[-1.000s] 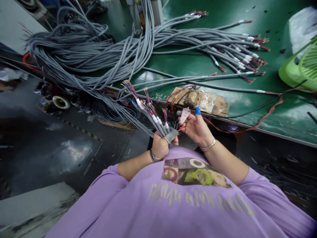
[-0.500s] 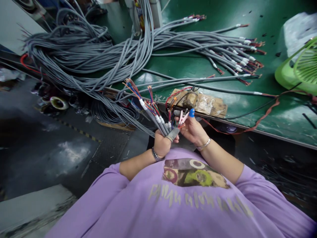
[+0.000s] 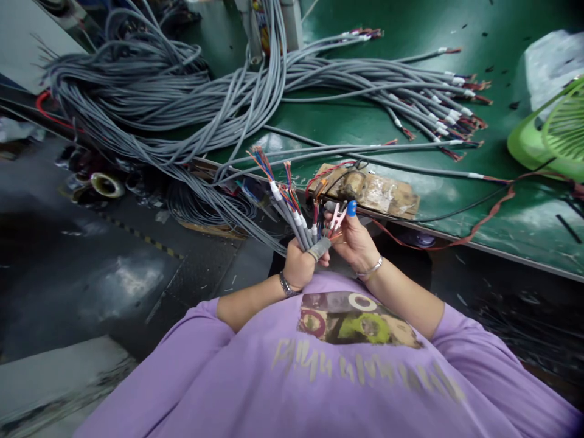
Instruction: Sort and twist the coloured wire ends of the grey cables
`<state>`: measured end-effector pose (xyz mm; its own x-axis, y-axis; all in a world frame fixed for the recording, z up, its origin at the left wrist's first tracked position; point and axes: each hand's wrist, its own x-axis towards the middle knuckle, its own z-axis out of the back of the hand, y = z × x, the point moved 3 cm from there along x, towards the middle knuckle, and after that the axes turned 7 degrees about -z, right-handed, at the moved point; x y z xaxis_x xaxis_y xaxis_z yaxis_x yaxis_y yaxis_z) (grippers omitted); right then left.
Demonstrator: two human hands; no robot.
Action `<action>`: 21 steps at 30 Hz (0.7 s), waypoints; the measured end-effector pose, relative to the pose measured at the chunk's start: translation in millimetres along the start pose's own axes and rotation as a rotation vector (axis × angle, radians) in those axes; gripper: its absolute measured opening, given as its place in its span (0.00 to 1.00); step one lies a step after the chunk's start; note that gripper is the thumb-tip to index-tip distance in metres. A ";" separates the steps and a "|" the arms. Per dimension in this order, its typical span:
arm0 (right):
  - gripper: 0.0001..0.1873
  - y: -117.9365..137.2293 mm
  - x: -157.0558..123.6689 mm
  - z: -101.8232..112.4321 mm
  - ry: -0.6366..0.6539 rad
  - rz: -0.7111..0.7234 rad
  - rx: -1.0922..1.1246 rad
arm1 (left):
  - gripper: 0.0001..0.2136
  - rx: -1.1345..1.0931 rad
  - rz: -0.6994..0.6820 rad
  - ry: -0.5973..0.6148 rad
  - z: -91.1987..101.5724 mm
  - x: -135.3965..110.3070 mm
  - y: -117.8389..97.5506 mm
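My left hand (image 3: 298, 264) is closed in a fist round a bundle of grey cables (image 3: 292, 213) whose stripped ends fan out in coloured wires. A grey tape wrap covers its thumb. My right hand (image 3: 353, 240) is closed on a small pink clip (image 3: 336, 216), pinched at the coloured wire tips beside the bundle. A blue cap covers one finger of that hand. Both hands are held close together in front of my chest, just below the green table's edge (image 3: 456, 234).
A big heap of grey cables (image 3: 150, 103) lies over the table's left end and hangs to the floor. More stripped cable ends (image 3: 451, 115) lie at the back right. A taped brown block (image 3: 374, 190) with red wires sits near the edge. A green fan (image 3: 554, 134) stands right.
The cable bundle in my left hand has tilted more upright and shifted slightly right. My right hand has moved in closer, bringing the pink clip up to the wire tips.
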<state>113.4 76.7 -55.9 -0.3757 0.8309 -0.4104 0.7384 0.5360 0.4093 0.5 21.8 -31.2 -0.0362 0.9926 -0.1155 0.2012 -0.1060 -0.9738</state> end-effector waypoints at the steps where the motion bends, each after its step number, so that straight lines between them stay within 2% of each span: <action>1: 0.19 -0.2 0.3 0.5 0.005 0.005 -0.005 | 0.15 -0.002 0.010 -0.002 0.0 0.1 0.1; 12: 0.21 -1.3 0.4 -2.4 0.038 0.042 -0.029 | 0.15 -0.094 0.183 -0.017 -6.9 1.0 -9.5; 21: 0.19 -1.5 -2.0 -3.9 -0.003 0.005 -0.020 | 0.16 -0.138 0.209 -0.010 -9.4 1.6 -10.8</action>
<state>110.9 74.8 -52.5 -0.3704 0.8329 -0.4113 0.7286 0.5351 0.4275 7.5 25.2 -19.1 0.0105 0.9493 -0.3141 0.3370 -0.2991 -0.8927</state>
